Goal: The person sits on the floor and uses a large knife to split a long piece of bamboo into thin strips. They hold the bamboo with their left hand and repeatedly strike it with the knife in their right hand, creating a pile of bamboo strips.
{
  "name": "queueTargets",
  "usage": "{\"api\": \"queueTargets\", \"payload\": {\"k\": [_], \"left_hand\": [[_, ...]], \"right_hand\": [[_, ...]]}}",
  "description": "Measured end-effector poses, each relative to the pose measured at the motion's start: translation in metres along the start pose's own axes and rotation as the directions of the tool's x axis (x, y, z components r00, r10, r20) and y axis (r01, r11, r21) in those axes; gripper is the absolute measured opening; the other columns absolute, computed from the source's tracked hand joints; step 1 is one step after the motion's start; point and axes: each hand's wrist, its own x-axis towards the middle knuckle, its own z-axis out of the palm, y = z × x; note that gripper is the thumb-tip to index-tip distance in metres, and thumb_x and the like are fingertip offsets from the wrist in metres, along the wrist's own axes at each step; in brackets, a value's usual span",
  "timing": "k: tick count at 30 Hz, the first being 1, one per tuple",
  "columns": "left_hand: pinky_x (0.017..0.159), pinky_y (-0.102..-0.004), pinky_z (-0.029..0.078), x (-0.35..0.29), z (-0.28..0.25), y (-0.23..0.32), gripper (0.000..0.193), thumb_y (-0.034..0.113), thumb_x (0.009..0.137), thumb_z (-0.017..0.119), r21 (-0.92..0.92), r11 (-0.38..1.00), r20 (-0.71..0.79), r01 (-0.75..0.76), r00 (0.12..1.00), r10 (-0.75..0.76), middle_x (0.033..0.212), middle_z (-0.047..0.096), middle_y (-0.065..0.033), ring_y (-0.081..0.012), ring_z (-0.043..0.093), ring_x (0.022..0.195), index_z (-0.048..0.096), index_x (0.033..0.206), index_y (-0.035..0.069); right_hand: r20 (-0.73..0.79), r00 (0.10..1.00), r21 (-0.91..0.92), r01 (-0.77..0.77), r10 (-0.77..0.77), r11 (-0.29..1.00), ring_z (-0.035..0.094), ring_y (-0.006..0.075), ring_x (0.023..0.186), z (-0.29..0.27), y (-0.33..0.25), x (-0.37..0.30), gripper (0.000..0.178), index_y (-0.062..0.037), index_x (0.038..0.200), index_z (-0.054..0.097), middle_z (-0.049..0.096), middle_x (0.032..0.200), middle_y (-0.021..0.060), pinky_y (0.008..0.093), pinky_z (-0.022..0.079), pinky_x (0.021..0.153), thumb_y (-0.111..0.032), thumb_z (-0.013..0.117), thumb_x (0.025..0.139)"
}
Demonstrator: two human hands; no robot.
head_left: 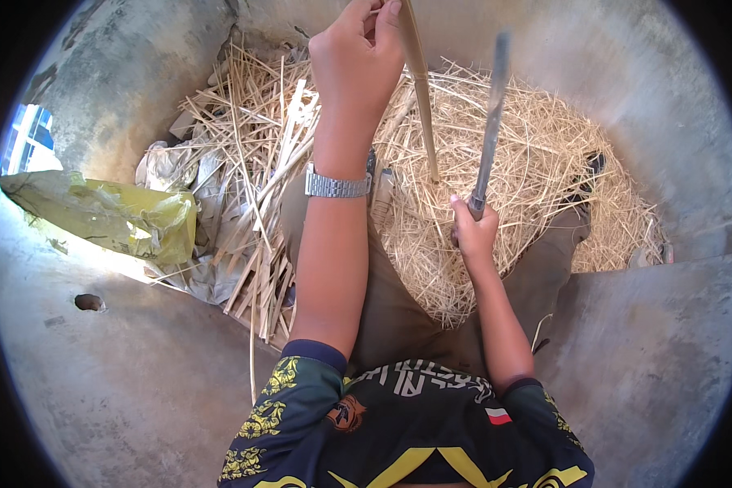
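Note:
My left hand (362, 39) is raised at the top edge, its fingers closed at the upper part of a long bamboo strip (420, 85). The strip hangs down and slightly right, its lower end over the shavings. The frame edge cuts off its upper end. My right hand (475, 232) is closed round the handle of a long-bladed knife (490, 122). Its narrow blade points up and away, to the right of the strip and apart from it. A metal-banded watch (337, 184) is on my left wrist.
Pale shavings (537, 154) heap between and beyond my legs. Split bamboo sticks (252, 171) lie in a loose pile at the left, beside a torn yellow-green plastic sack (122, 215). A curved grey concrete wall (651, 89) surrounds me; a small hole (89, 302) shows at the left.

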Motion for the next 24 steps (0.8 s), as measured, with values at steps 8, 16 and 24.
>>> {"api": "queueTargets", "payload": {"k": [8, 16, 24], "left_hand": [[0.068, -0.0256, 0.059, -0.001, 0.018, 0.001, 0.022, 0.016, 0.096, 0.070, -0.114, 0.986, 0.034, -0.123, 0.991, 0.128, 0.085, 0.076, -0.0158, -0.0178, 0.076, 0.078, 0.071, 0.101, -0.006], [0.063, -0.0261, 0.055, -0.001, 0.010, 0.006, 0.015, 0.011, 0.094, 0.071, -0.064, 0.995, -0.033, -0.082, 0.996, 0.080, 0.079, 0.074, -0.0145, -0.0158, 0.073, 0.071, 0.070, 0.098, -0.004], [0.060, -0.0255, 0.053, -0.006, 0.021, 0.019, 0.012, 0.009, 0.093, 0.070, -0.053, 0.988, -0.056, -0.146, 0.988, 0.143, 0.075, 0.073, -0.0142, -0.0141, 0.071, 0.066, 0.071, 0.097, -0.003]], "right_hand": [[-0.125, 0.782, -0.217, -0.622, 0.610, 0.752, 0.051, 0.0166, 0.041, -0.026, 0.151, 0.007, 0.013, 0.0006, 0.077, 0.063, 0.057, 0.059, 0.0073, 0.0346, 0.037, 0.038, -0.011, 0.069, 0.080], [-0.117, 0.991, -0.273, 0.028, -0.062, 0.962, 0.047, 0.0117, 0.040, -0.032, 0.051, 0.016, 0.030, -0.0077, 0.067, 0.054, 0.054, 0.055, 0.0031, 0.0309, 0.036, 0.039, -0.019, 0.074, 0.086], [-0.167, 0.984, -0.450, -0.135, 0.065, 0.883, 0.049, 0.0147, 0.041, -0.015, 0.133, 0.019, 0.021, 0.0001, 0.077, 0.059, 0.052, 0.054, 0.0047, 0.0331, 0.037, 0.037, -0.016, 0.070, 0.085]]}}
